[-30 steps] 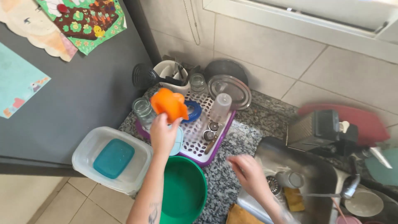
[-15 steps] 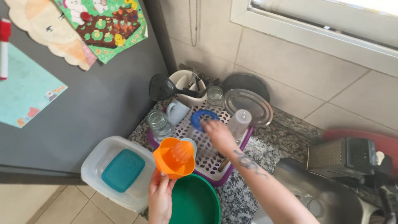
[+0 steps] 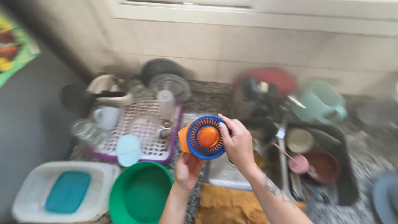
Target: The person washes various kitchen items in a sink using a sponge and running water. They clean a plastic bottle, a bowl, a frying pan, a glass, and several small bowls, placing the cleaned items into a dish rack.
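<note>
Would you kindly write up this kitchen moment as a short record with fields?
left hand: left hand grips the orange juicer base from below
right hand: right hand holds the blue strainer ring at its rim
juicer state: ring sits on the base, orange cone in its middle
below hands: green bowl, yellow cloth
left side: drying rack, white tub with teal lid
right side: sink full of dishes
image: blurred

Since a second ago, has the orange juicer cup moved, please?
Yes. The orange cup was over the drying rack; now both hands hold it right of the rack, near the sink, with a blue strainer fitted on.
</note>
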